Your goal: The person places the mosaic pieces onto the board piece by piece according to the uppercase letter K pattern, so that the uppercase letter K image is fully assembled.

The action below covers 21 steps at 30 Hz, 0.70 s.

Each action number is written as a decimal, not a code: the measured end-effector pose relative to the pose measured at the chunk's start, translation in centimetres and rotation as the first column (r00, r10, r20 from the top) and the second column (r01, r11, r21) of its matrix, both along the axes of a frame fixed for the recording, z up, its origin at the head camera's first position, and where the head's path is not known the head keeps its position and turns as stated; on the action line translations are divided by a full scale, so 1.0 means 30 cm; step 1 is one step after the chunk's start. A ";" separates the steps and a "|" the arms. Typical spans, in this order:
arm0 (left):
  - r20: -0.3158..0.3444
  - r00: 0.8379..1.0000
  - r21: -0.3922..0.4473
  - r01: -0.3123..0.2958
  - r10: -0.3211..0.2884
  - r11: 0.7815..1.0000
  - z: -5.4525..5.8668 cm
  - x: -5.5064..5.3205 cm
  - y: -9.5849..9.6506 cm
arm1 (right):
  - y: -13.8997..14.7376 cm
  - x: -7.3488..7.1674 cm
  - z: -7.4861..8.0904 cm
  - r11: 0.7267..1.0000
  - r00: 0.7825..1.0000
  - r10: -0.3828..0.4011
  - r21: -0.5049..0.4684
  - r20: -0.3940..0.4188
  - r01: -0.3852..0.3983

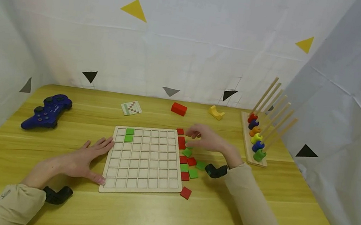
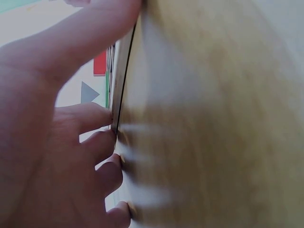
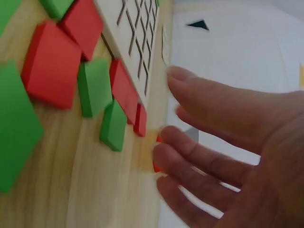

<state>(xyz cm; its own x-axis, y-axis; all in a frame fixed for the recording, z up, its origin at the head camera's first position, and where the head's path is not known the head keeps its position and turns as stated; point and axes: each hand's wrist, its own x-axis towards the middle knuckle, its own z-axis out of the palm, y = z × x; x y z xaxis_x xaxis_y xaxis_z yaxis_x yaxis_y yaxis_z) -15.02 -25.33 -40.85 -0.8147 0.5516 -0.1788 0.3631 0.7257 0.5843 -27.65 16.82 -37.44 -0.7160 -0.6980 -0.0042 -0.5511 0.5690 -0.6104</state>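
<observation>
A wooden grid board (image 1: 144, 160) lies on the table. Two green square tiles, an upper one (image 1: 129, 131) and a lower one (image 1: 128, 138), sit in its cells near the far left corner. My left hand (image 1: 79, 162) is spread along the board's left edge, thumb at the near left corner and fingertips at the side. Off the right edge hovers my right hand (image 1: 209, 138), its fingers loosely bent with nothing between thumb and fingers in the right wrist view. Below it lie several loose tiles, among them a red tile (image 3: 53, 66) and a green tile (image 3: 95, 87).
Behind the board are a small printed card (image 1: 131, 108), a red block (image 1: 179, 109) and a yellow arched block (image 1: 216, 112). A wooden peg stand (image 1: 248, 146) with coloured beads stands at the right. At the left lies a blue game controller (image 1: 47, 112).
</observation>
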 end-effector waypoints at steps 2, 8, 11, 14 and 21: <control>0.000 1.000 -0.004 -0.001 0.001 1.000 0.001 0.000 0.000 | 0.016 -0.004 -0.002 1.000 1.000 -0.006 0.009 0.000 0.006; 0.013 1.000 -0.017 0.001 0.000 1.000 0.003 0.000 0.001 | 0.041 -0.018 -0.010 0.998 0.999 -0.032 0.063 0.016 0.031; 0.018 1.000 -0.016 0.001 -0.001 1.000 0.002 -0.002 0.003 | 0.050 -0.026 -0.023 0.995 0.999 -0.044 0.092 0.025 0.042; 0.017 1.000 -0.016 0.001 -0.001 1.000 0.001 -0.001 0.002 | 0.056 -0.033 -0.039 0.993 0.998 -0.049 0.106 0.026 0.046; 0.007 1.000 0.005 0.000 0.000 1.000 0.000 0.002 0.000 | 0.051 -0.039 -0.059 0.986 0.996 -0.077 0.151 0.038 0.070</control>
<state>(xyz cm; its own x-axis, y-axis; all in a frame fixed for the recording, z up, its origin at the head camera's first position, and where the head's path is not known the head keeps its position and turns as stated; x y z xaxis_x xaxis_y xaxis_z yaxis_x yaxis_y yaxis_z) -14.95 -25.33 -40.84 -0.8135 0.5525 -0.1817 0.3588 0.7226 0.5908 -28.82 18.35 -39.20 -0.7620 -0.6328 -0.1372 -0.4791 0.6935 -0.5381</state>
